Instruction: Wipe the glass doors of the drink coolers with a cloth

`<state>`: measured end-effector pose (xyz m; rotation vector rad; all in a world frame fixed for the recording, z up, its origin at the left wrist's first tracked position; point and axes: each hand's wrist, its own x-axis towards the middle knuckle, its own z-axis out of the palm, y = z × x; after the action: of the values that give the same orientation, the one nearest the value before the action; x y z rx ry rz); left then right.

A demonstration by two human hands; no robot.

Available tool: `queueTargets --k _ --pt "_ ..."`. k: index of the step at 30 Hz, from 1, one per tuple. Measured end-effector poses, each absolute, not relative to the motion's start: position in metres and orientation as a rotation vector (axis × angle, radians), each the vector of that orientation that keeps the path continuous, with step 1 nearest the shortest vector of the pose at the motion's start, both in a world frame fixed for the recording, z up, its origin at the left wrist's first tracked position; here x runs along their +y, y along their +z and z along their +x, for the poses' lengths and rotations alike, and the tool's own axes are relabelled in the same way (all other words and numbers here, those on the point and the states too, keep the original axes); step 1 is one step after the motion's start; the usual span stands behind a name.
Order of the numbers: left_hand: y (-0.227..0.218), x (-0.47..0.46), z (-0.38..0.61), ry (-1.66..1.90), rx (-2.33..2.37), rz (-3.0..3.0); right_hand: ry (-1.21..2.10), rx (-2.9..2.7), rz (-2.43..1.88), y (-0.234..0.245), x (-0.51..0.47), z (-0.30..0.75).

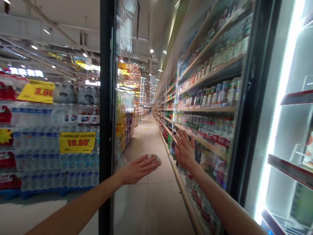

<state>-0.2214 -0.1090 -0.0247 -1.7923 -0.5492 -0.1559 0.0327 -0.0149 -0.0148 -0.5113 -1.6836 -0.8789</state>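
A swung-out glass cooler door (151, 202) with a dark frame stands before me. My left hand (140, 169) reaches in from the lower left, its fingers stretched out over a small, crumpled, pale cloth (154, 159) at the glass. Part of the cloth is hidden under the fingers, and its exact shape is hard to make out. Farther right, my right hand (184, 150) is raised with fingers spread and palm toward the pane. It holds nothing, and appears to rest on the glass.
Shelves of bottles and cans (215, 94) show in the glass at right. Beyond the door edge is a lit cooler interior (288, 137) with shelf rails. Stacked packs of bottled water (44, 140) with yellow price signs (77, 142) stand left, on blue pallets. A tiled aisle shows in the middle.
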Motion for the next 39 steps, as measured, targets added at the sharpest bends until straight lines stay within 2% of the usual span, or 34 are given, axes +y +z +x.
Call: queueTargets --k 2,6,12,17,22,27,32,37,39 --pt "-0.022 -0.108 -0.216 -0.139 -0.556 -1.802 -0.889 -1.69 -0.517 -0.018 -0.014 0.035" --pt "-0.007 -0.101 -0.207 -0.452 -0.851 -1.622 -0.875 -1.694 -0.552 -0.026 -0.012 0.041" --pt "-0.026 -0.094 -0.184 -0.106 -0.479 -1.885 -0.864 -1.728 -0.598 -0.037 -0.01 0.052" --pt "-0.007 -0.082 -0.165 -0.387 -0.779 -1.674 -0.869 -1.677 -0.628 -0.037 -0.006 0.061" --pt "0.008 -0.071 -0.147 -0.217 -0.51 -1.79 -0.868 -1.651 -0.658 -0.037 -0.003 0.068" --pt "0.023 -0.064 -0.131 -0.527 -0.806 -1.615 -0.865 -1.627 -0.694 -0.038 0.002 0.076" --pt "0.018 -0.06 -0.124 -0.27 -0.494 -1.772 -0.852 -1.587 -0.709 -0.038 0.004 0.085" --pt "0.034 -0.055 -0.121 -0.543 -0.759 -1.607 -0.858 -1.572 -0.727 -0.042 0.009 0.091" --pt "0.03 -0.054 -0.12 -0.499 -0.662 -1.647 -0.852 -1.574 -0.73 -0.044 0.009 0.092"
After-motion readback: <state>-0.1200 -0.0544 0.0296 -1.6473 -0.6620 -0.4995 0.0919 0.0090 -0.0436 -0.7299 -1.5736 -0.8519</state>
